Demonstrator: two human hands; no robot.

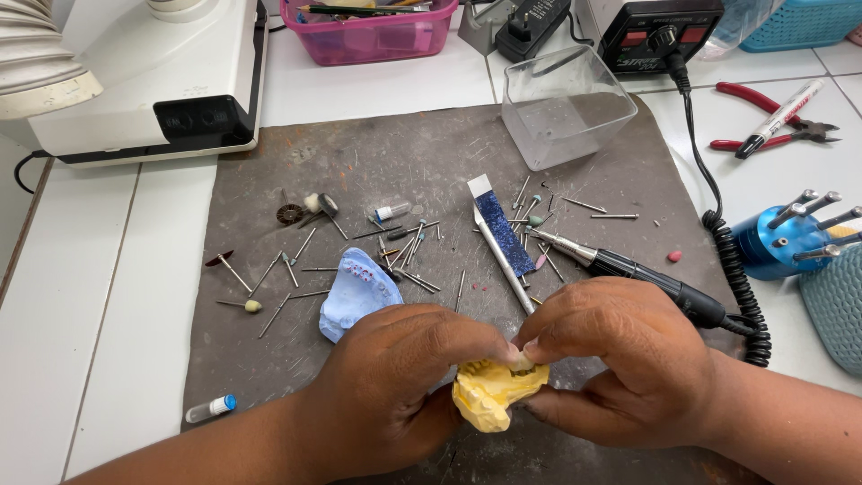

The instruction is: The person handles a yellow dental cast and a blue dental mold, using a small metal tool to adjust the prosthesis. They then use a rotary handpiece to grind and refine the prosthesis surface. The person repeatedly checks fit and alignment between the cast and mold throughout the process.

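Observation:
Both of my hands hold a yellow dental cast (489, 395) low over a grey work mat (296, 180). My left hand (395, 386) cups it from the left, thumb pressed on its top. My right hand (620, 359) grips it from the right, fingertips pinching a small pale piece at the cast's upper edge. A blue dental cast (355, 292) lies just beyond my left hand. A black rotary handpiece (628, 268) rests on the mat behind my right hand, its coiled cord running right.
Several burs and polishing bits (404, 242) are scattered over the mat, with a blue strip (503, 229) and a metal spatula (503, 260). A clear plastic box (561, 103), blue bur holder (777, 238), red pliers (772, 117), marker (781, 117), pink basket (368, 31) and white machine (153, 72) surround it.

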